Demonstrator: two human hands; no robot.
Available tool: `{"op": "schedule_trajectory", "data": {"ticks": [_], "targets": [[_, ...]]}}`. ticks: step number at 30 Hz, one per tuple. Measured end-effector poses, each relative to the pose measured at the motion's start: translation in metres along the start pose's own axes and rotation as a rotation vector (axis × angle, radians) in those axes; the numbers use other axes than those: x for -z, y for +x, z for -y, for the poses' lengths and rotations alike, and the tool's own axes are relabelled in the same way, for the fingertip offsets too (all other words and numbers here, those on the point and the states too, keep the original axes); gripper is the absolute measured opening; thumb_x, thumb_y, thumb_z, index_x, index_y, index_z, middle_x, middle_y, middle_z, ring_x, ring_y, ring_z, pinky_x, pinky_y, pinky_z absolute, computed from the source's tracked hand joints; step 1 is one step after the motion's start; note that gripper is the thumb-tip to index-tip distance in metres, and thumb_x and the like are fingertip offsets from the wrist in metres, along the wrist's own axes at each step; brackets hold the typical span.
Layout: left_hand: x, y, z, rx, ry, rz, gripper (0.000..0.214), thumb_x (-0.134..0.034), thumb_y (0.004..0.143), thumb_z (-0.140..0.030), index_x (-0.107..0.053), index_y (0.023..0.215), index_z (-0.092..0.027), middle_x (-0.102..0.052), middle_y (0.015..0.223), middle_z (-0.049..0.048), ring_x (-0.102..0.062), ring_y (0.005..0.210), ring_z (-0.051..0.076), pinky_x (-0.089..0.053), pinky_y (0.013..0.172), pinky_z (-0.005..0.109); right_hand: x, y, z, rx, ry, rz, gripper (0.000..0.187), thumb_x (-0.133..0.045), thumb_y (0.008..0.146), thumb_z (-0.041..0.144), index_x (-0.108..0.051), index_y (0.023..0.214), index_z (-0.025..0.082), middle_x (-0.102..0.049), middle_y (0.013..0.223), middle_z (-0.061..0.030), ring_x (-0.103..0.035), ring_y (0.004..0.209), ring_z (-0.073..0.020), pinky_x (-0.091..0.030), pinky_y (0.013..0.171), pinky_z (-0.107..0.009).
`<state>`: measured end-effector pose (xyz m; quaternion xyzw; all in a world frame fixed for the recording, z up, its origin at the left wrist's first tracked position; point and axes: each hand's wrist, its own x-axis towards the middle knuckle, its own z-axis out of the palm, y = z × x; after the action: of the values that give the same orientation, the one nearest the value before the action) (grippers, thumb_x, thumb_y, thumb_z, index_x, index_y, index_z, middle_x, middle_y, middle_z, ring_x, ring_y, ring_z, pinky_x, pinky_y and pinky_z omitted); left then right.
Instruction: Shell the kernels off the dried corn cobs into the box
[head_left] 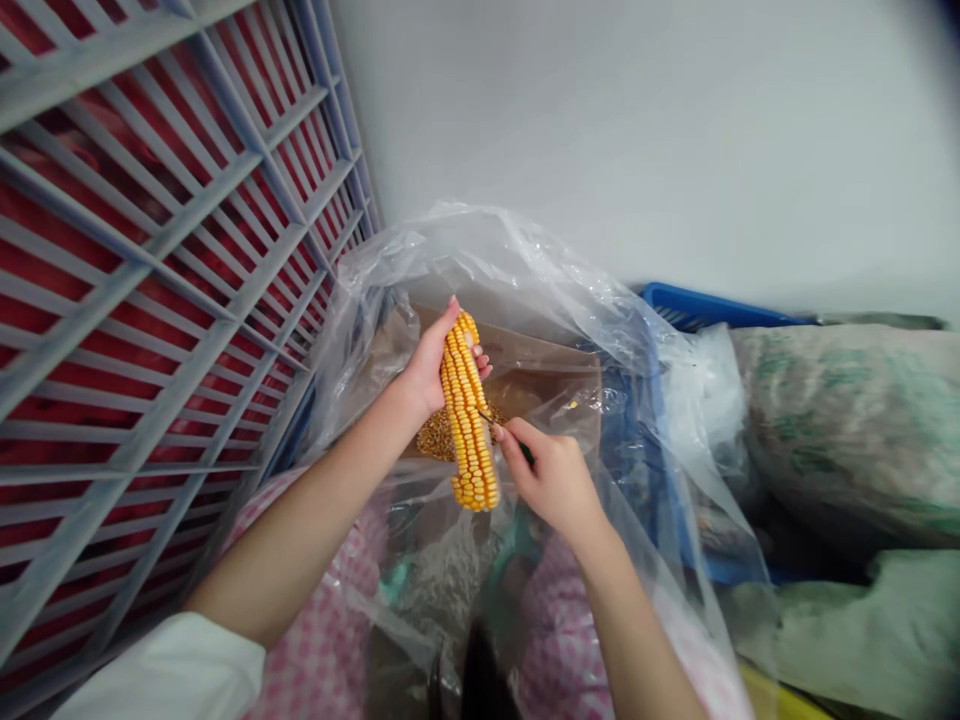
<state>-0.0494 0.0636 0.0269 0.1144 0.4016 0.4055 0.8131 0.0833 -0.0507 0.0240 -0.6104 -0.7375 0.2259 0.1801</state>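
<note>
A yellow ear of corn (468,420) slants through the middle of the view, most of its kernels in place. My left hand (435,362) is wrapped round its upper part, thumb along the top end. My right hand (546,470) is closed on a thin dark pointed tool (486,415), whose tip touches the kernel rows on the corn's right side. Most of the tool's handle is hidden in my palm, so its exact kind does not show. Under the corn, loose kernels (435,438) lie in a heap inside a clear plastic bag (517,235).
A grey slatted plastic crate (259,160) with red stuff behind its bars rises at the left. Brown cardboard (555,375) shows in the bag. At the right stand a blue basket (667,450) and a stuffed, stained sack (855,430). A pale wall (645,130) closes off the back.
</note>
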Motion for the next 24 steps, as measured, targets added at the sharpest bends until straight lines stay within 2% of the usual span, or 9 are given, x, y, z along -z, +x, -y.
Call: {"op": "schedule_trajectory", "data": {"ticks": [5,9,11,14,16,17,18,22,24], "targets": [[-0.001,-0.003,0.0,0.101,-0.066,0.008,0.039,-0.049,0.077,-0.051,-0.048,0.058,-0.017,-0.048,0.041,-0.0015,-0.053,0.042,0.01,-0.05,0.054,0.025,0.003,0.001,-0.004,0.086,0.044,-0.016,0.034,-0.032,0.09,0.032,-0.053,0.068,0.017,-0.045,0.05,0.0035,-0.041,0.043,-0.0063,-0.026,0.048,-0.018],[-0.001,-0.002,-0.001,0.061,-0.05,-0.044,0.039,-0.051,0.075,-0.052,-0.049,0.059,-0.016,-0.05,0.044,-0.0008,-0.055,0.045,0.011,-0.051,0.057,0.027,0.008,0.003,-0.006,0.095,-0.001,-0.011,0.034,-0.034,0.089,0.033,-0.054,0.067,0.017,-0.045,0.049,0.0035,-0.042,0.043,-0.0064,-0.026,0.049,-0.018],[-0.001,-0.001,-0.002,-0.032,-0.049,-0.1,0.039,-0.054,0.072,-0.054,-0.049,0.06,-0.017,-0.05,0.047,-0.0013,-0.055,0.046,0.01,-0.051,0.058,0.026,0.011,0.002,-0.006,0.048,-0.017,-0.032,0.034,-0.035,0.089,0.034,-0.054,0.067,0.017,-0.044,0.048,0.0037,-0.041,0.043,-0.0065,-0.026,0.048,-0.018],[-0.002,0.001,-0.006,-0.33,-0.04,-0.173,0.036,-0.057,0.068,-0.054,-0.048,0.063,-0.019,-0.049,0.048,-0.0035,-0.052,0.047,0.009,-0.05,0.059,0.024,0.014,0.0,-0.003,-0.058,0.06,-0.105,0.033,-0.036,0.088,0.036,-0.055,0.069,0.018,-0.044,0.05,0.0043,-0.04,0.044,-0.0063,-0.027,0.048,-0.018],[-0.004,0.0,-0.008,-0.507,-0.031,-0.149,0.032,-0.06,0.069,-0.049,-0.047,0.065,-0.02,-0.047,0.048,-0.0051,-0.049,0.046,0.007,-0.049,0.06,0.024,0.014,0.0,0.001,-0.104,0.15,-0.133,0.033,-0.037,0.088,0.038,-0.053,0.068,0.018,-0.041,0.05,0.0053,-0.038,0.044,-0.006,-0.027,0.048,-0.017],[-0.005,-0.001,-0.008,-0.541,-0.028,-0.12,0.03,-0.06,0.069,-0.047,-0.048,0.066,-0.02,-0.047,0.048,-0.0054,-0.048,0.046,0.007,-0.049,0.06,0.024,0.013,0.001,0.003,-0.119,0.191,-0.135,0.034,-0.037,0.088,0.039,-0.052,0.067,0.018,-0.038,0.049,0.0057,-0.036,0.044,-0.0059,-0.027,0.047,-0.017],[-0.006,-0.001,-0.008,-0.535,-0.026,-0.092,0.03,-0.059,0.07,-0.047,-0.048,0.066,-0.02,-0.047,0.048,-0.0053,-0.048,0.046,0.007,-0.049,0.061,0.024,0.012,0.002,0.005,-0.132,0.226,-0.13,0.035,-0.037,0.088,0.039,-0.051,0.065,0.018,-0.036,0.049,0.0061,-0.035,0.044,-0.0059,-0.027,0.047,-0.017],[-0.009,-0.005,-0.004,-0.366,-0.009,-0.04,0.036,-0.054,0.07,-0.054,-0.047,0.063,-0.019,-0.048,0.048,-0.0031,-0.053,0.048,0.01,-0.05,0.061,0.026,0.008,0.007,0.008,-0.16,0.302,-0.09,0.037,-0.036,0.088,0.04,-0.048,0.061,0.017,-0.034,0.048,0.0063,-0.032,0.045,-0.0063,-0.025,0.045,-0.018],[-0.011,-0.006,0.0,-0.365,0.014,-0.032,0.035,-0.055,0.069,-0.053,-0.047,0.064,-0.019,-0.049,0.048,-0.0031,-0.053,0.047,0.01,-0.051,0.06,0.027,0.008,0.008,0.008,-0.161,0.324,-0.056,0.037,-0.036,0.088,0.039,-0.046,0.06,0.017,-0.035,0.048,0.0062,-0.032,0.046,-0.0064,-0.025,0.045,-0.018]]}}
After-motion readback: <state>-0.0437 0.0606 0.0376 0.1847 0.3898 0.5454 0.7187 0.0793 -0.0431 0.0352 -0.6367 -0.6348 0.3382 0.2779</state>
